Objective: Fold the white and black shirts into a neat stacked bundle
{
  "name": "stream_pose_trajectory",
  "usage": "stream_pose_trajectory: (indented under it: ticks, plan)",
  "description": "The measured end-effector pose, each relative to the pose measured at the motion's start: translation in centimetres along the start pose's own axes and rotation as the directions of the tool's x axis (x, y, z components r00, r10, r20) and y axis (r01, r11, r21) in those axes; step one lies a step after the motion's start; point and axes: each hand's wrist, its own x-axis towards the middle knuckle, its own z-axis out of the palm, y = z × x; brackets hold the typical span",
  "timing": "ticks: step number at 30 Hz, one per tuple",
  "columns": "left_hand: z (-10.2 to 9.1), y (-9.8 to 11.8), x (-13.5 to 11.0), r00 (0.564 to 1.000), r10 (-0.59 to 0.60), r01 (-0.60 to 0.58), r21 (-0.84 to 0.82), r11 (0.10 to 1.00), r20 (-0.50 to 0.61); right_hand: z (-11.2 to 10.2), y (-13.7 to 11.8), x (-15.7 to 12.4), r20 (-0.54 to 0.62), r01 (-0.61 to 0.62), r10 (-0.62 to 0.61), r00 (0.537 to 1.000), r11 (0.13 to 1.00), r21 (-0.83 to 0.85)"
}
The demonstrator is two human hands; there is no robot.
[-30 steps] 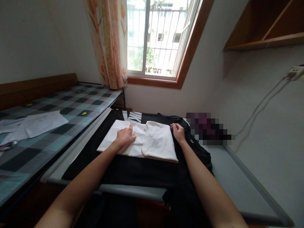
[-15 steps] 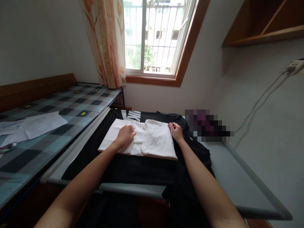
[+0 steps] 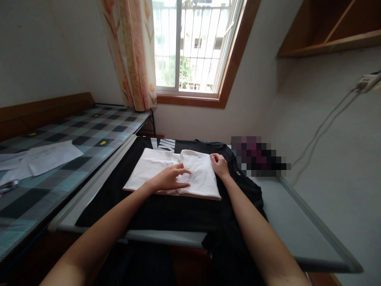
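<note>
Smoothing seems in hand: the white garment lies on the black shirt, left hand spread loosely over its middle, right hand curled at its far right corner (whether pinching, I cannot tell), the next move probably calling for even pressure.

- 12 o'clock: a big, bright, barred window
- 11 o'clock: a curtain with orange flowers
- 9 o'clock: a checked bed with white papers on it
- 2 o'clock: a brown wooden shelf
- Near 3 o'clock: a wall socket with a wire
</note>
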Motion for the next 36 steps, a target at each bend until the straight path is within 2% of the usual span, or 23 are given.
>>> stream_pose_trajectory:
  ticks: [3, 6, 10, 13, 16, 20, 23, 26, 31, 36]
  plan:
    - [0.0, 1.1, -0.1, 0.989, 0.11, -0.109, -0.015, 0.994, 0.098, -0.2, -0.2, -0.2, 0.04, 0.034, -0.033, 0.999, 0.999, -0.015]
    - [0.2, 1.5, -0.2, 0.977, 0.146, -0.147, -0.007, 0.989, 0.158, -0.3, -0.4, -0.3, 0.099, 0.09, -0.091, 0.991, 0.996, 0.006]
    - [-0.2, 1.6, -0.3, 0.967, 0.108, -0.098, -0.056, 0.994, 0.23, -0.3, -0.5, -0.3, 0.188, 0.135, -0.134, 0.973, 0.991, 0.01]
    - [-0.7, 1.7, -0.3, 0.956, 0.073, -0.035, -0.137, 0.99, 0.284, -0.2, -0.4, -0.3, 0.199, 0.139, -0.137, 0.97, 0.99, 0.005]
    - [-1.1, 1.5, -0.2, 0.963, 0.044, -0.015, -0.11, 0.994, 0.266, -0.2, -0.5, -0.4, 0.201, 0.141, -0.133, 0.971, 0.99, -0.026]
    - [-1.3, 0.8, -0.1, 0.967, 0.032, -0.024, -0.031, 0.999, 0.251, -0.4, -1.4, -0.3, 0.191, 0.172, -0.141, 0.971, 0.972, -0.159]
    - [-1.1, 0.3, -0.1, 0.967, 0.035, -0.019, -0.068, 0.997, 0.253, 0.0, -2.6, 0.2, 0.201, 0.234, -0.188, 0.961, 0.943, -0.238]
    - [-0.9, 0.2, -0.1, 0.971, 0.054, -0.023, -0.13, 0.991, 0.234, 1.0, -4.0, 1.3, 0.283, 0.276, -0.198, 0.938, 0.923, -0.267]
    - [-0.8, 0.3, 0.0, 0.975, 0.082, -0.045, -0.178, 0.983, 0.206, 2.9, -6.1, 3.5, 0.377, 0.208, -0.089, 0.922, 0.935, -0.288]
    - [-1.5, 0.3, -0.1, 0.971, 0.065, -0.026, -0.169, 0.985, 0.228, 4.0, -8.0, 4.4, 0.339, 0.179, -0.079, 0.938, 0.944, -0.277]
